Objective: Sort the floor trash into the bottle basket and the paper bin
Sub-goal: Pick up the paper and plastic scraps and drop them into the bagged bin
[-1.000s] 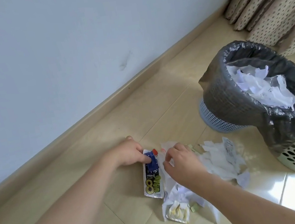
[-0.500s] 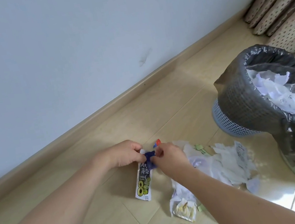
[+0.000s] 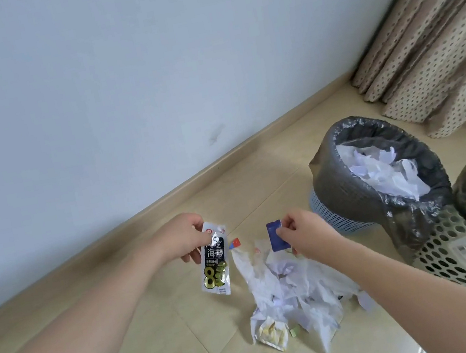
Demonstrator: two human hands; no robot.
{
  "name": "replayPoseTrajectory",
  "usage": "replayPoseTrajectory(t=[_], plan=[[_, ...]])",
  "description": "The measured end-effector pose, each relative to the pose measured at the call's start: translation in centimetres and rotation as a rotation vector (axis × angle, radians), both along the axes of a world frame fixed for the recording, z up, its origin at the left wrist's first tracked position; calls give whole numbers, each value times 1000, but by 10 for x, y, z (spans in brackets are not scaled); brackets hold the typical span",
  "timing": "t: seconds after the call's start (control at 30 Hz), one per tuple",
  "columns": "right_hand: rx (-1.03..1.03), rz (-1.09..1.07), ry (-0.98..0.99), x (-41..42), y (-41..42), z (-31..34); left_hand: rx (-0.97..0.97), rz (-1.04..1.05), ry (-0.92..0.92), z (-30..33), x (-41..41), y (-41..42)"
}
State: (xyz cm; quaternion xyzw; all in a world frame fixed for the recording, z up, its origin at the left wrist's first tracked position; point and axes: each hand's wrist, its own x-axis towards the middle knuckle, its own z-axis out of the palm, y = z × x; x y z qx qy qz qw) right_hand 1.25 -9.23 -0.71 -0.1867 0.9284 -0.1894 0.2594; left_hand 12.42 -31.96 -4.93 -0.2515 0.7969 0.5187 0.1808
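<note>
Both hands pinch trash: left hand (image 3: pixel 185 240) a snack wrapper (image 3: pixel 215 262), right hand (image 3: pixel 305 233) a blue scrap (image 3: pixel 276 235).

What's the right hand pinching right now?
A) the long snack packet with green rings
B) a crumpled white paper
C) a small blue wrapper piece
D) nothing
C: the right hand pinches a small blue wrapper piece above the paper pile, while the long snack packet hangs from the left hand.
</note>
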Motion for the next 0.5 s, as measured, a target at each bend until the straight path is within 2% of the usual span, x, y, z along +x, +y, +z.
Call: replayPoseTrajectory(t=[0.23,0.33,0.5], plan=[[-253,-201,346,-84,72,110,-126,257,373,125,-80,57],[-376,-391,522,-123,121,130,-235,198,546,171,-137,110],[-158,-411,517,-160,166,107,-562,-14,659,197,-218,197]])
